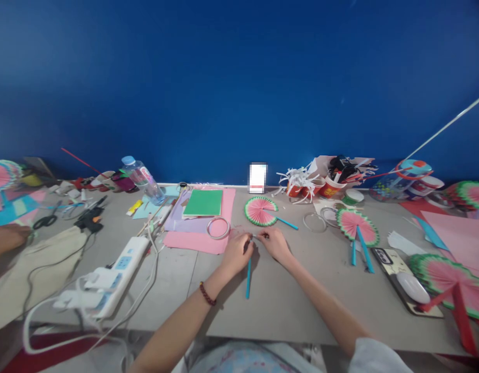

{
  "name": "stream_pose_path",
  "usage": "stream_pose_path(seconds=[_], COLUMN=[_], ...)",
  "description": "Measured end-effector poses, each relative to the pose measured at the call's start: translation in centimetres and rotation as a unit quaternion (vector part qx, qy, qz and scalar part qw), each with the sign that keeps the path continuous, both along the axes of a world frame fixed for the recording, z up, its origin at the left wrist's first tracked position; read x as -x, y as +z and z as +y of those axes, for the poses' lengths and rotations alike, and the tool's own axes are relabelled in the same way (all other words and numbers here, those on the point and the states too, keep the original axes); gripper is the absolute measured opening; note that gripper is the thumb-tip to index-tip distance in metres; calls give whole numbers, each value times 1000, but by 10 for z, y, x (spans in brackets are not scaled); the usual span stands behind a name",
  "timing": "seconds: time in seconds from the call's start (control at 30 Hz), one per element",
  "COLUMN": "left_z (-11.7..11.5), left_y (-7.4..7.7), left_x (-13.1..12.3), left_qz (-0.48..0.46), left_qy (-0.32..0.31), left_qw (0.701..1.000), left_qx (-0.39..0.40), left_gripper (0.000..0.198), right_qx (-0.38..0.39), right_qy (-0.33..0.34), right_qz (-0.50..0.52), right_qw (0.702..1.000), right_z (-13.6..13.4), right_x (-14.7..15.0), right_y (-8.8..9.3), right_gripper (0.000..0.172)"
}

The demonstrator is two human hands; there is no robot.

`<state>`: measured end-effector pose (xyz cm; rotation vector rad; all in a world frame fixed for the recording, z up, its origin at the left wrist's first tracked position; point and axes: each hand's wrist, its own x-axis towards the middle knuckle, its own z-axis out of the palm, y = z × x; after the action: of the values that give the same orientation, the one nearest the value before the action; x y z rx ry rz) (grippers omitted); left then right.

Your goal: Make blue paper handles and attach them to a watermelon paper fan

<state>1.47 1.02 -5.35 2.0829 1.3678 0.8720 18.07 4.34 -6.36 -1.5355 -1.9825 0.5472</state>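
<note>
My left hand (237, 252) and my right hand (276, 244) are close together over the middle of the table, fingers pinched. A small pale piece shows between the fingertips, too small to name. Just below my left fingers a blue paper stick (248, 280) lies on the table, its upper end hidden by the hand. Beyond my hands lies a pleated watermelon paper fan (258, 211), pink with a green and white edge. It is partly spread, with one blue stick handle (288, 224) pointing right.
Left of my hands are a green pad (203, 202) on pink paper (185, 241), a silver tape ring (218, 228) and a power strip (125, 269). A phone (390, 264) with a mouse (413, 288) and another fan (358, 227) lie right. Another person's hand (8, 239) is far left.
</note>
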Motion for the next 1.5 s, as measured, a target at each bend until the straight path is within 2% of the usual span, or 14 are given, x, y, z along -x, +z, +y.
stream_pose_path(seconds=[0.27,0.47,0.63,0.73,0.87,0.97,1.07,1.2,1.33,1.5], left_z=[1,1,4,9,12,9,7,6,6,4], left_y=[-2,-1,3,8,14,18,20,21,20,20], left_x=[0,0,1,3,4,3,2,3,3,-2], left_qz=[13,-7,-145,-271,-409,-467,-486,-497,-482,-449], left_qy=[-1,11,38,73,102,94,83,76,52,28], left_qw=[1000,1000,988,954,878,839,823,815,824,839], left_qx=[-8,13,34,103,229,263,280,288,295,307], left_gripper=[19,19,15,25,32,33,31,30,29,29], right_qx=[-43,-56,-91,-89,-26,25,49,60,63,45], right_qy=[-17,-51,-71,-71,-51,3,28,15,0,-1], right_qz=[-72,48,126,174,248,282,286,336,394,400], right_qw=[996,996,985,978,967,959,956,940,917,916], right_z=[-6,-5,-10,-13,-20,-29,-38,-43,-41,-39], right_x=[5,3,3,4,6,9,14,19,18,14], right_y=[-5,-7,-1,9,28,36,37,32,25,19], right_gripper=[13,15,15,12,14,26,40,34,34,32])
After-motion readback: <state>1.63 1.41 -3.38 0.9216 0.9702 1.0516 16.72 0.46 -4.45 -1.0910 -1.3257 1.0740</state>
